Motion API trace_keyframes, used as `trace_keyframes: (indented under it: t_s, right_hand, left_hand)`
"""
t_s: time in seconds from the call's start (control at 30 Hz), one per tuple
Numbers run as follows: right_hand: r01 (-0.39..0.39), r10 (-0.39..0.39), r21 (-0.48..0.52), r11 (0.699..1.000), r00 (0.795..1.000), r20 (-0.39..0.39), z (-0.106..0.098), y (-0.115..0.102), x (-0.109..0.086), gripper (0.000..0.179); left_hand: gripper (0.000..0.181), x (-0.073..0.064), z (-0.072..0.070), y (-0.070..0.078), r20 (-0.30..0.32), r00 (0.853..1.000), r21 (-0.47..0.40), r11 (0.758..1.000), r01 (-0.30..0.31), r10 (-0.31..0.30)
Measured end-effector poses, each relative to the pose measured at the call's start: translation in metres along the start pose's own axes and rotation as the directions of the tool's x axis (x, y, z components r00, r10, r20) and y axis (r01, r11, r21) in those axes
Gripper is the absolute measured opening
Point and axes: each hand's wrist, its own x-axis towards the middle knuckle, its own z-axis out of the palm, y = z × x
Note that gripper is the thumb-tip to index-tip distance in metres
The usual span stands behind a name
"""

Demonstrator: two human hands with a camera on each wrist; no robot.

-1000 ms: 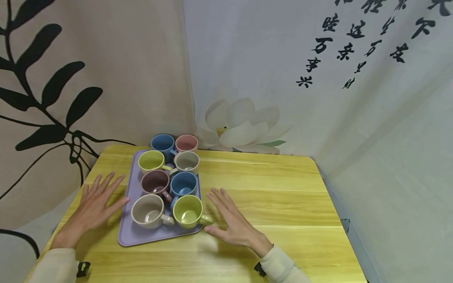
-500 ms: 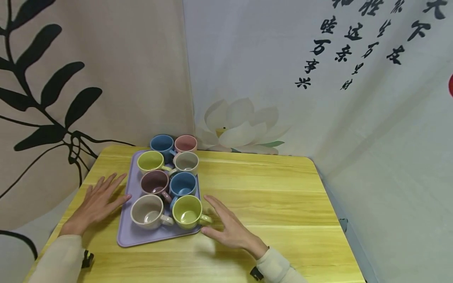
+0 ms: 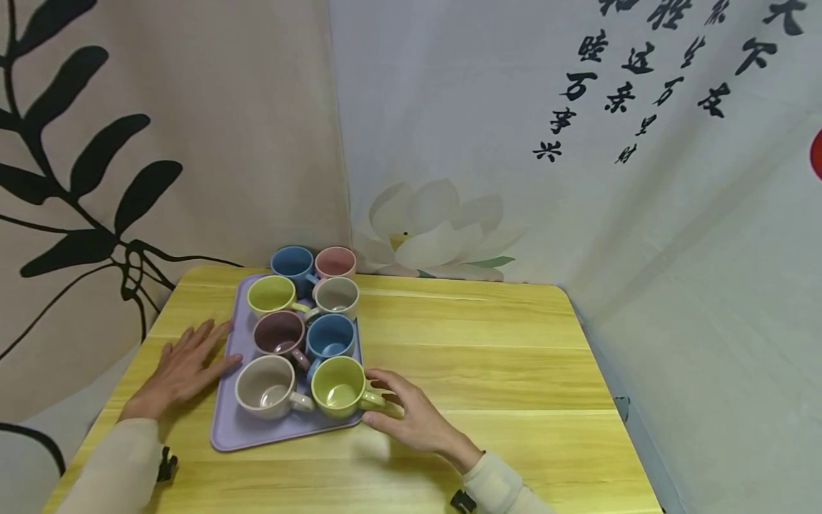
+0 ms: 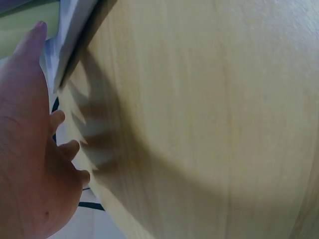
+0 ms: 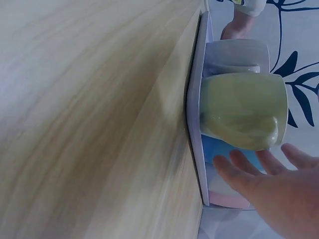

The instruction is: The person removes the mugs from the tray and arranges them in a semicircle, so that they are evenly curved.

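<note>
A lilac tray [image 3: 225,430] bears several mugs in two columns. At its front right corner stands a yellow-green mug [image 3: 337,385], its handle toward my right hand [image 3: 416,417]. That hand's fingers are loosely bent close about the handle; in the right wrist view they are spread just beside the mug [image 5: 239,99]. My left hand [image 3: 183,373] has its fingers extended at the tray's left edge, thumb over the rim. A grey-white mug [image 3: 265,385] sits front left, with a plum mug [image 3: 279,332] and a blue mug [image 3: 330,335] behind.
Farther back stand another yellow-green mug [image 3: 271,294], a pale grey mug [image 3: 337,294], a second blue mug [image 3: 292,263] and a pink mug [image 3: 335,262]. The wooden table [image 3: 488,357] extends right of the tray. Printed curtains [image 3: 449,107] hang right behind it.
My right hand has moved left to the front yellow-green mug's handle, its fingers bending. The left hand has shifted slightly right against the tray's edge. Tray and mugs hold their places.
</note>
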Motion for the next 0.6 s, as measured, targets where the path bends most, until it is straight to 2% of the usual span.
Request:
trace_keyframes:
  t_s: [0.23,0.6]
  right_hand:
    - [0.009,-0.008,0.038,0.999,1.000,-0.028,0.003,0.004,0.002,0.059]
    - [-0.100,0.106,0.117,0.988,0.993,-0.045,0.005,0.004,0.002,0.042]
  left_hand:
    - [0.093,0.004,0.005,-0.005,0.016,1.000,0.015,1.000,0.022,-0.022]
    - [0.093,0.013,0.003,-0.008,0.021,0.999,0.054,0.998,0.026,-0.027]
